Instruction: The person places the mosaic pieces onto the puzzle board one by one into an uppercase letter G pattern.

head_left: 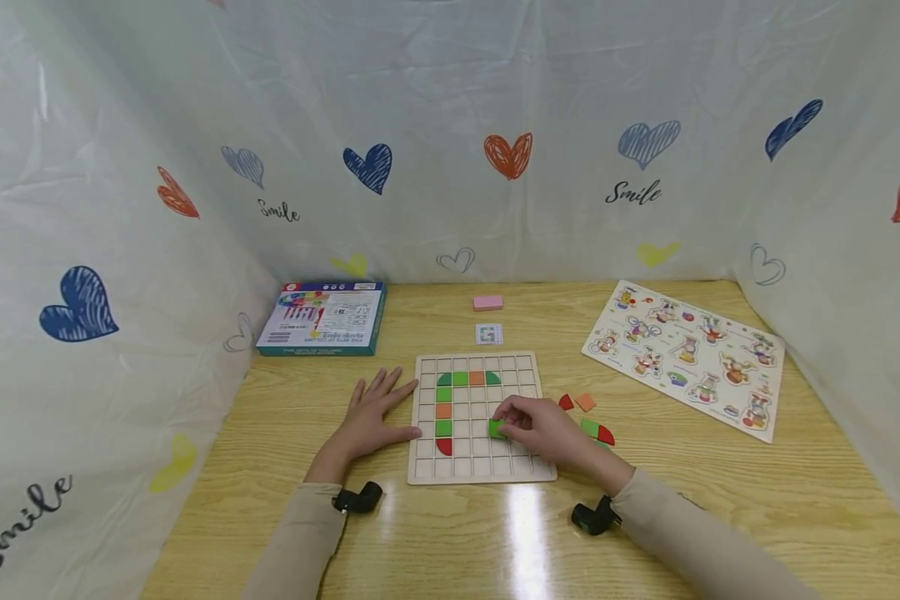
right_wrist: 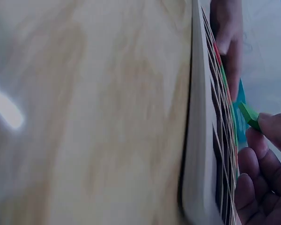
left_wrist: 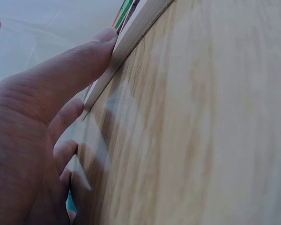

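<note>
A wooden grid board [head_left: 471,475] lies in front of the person, with green, orange and red tiles set along its upper row and left column. Between thumb and fingertips, the right hand [head_left: 543,429] pinches a green square tile [head_left: 496,428] over the board's middle right. In the right wrist view that green tile [right_wrist: 249,115] is tilted and raised above the grid. The left hand [head_left: 371,421] lies with spread fingers at the board's left edge. Its thumb [left_wrist: 91,58] touches the board's side in the left wrist view.
Loose tiles, among them an orange square [head_left: 585,402] and a red quarter-circle [head_left: 606,435], lie right of the board. Behind it are a small pattern card [head_left: 488,334] and a pink block [head_left: 487,302]. A boxed game [head_left: 322,321] sits back left, a picture puzzle board [head_left: 690,358] back right.
</note>
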{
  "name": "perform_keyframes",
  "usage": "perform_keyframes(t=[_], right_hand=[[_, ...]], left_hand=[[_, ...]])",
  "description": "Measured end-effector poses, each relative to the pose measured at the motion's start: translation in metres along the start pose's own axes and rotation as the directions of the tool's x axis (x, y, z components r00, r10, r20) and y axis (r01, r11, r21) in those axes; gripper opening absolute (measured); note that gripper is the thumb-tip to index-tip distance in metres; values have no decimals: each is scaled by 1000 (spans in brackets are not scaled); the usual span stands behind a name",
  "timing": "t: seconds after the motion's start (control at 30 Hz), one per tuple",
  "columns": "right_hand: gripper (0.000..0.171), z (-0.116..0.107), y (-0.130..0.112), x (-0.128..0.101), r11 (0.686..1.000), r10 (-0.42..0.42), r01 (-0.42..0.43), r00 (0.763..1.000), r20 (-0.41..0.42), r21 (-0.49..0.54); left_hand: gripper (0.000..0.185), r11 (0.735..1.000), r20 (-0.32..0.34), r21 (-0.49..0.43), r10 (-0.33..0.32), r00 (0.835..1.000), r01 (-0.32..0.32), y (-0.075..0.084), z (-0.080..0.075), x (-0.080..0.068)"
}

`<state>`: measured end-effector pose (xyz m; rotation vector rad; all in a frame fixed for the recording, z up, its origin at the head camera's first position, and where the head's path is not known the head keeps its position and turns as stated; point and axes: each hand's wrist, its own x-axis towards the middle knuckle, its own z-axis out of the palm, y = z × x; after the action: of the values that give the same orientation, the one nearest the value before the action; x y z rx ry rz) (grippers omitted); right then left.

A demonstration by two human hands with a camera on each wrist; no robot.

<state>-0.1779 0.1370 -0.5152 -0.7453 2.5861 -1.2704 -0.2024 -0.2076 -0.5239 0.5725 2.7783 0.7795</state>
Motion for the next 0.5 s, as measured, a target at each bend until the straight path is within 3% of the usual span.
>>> perform_keyframes(t=[0.13,0.3,0.5], right_hand=[[5,17,-7,7,998,-58,58,998,24,9],[5,31,-21,12,998,-55,55,998,43,5],[6,43,-30,19,993,-62,67,997,52,-96]], left_hand=[[89,1000,-3,-6,4,1000,-4,2,-1,0],[89,1000,-8,-7,6,1000,-6,2,-1,0],[88,1000,-15,-11,4,1000,-4,1,0,0]])
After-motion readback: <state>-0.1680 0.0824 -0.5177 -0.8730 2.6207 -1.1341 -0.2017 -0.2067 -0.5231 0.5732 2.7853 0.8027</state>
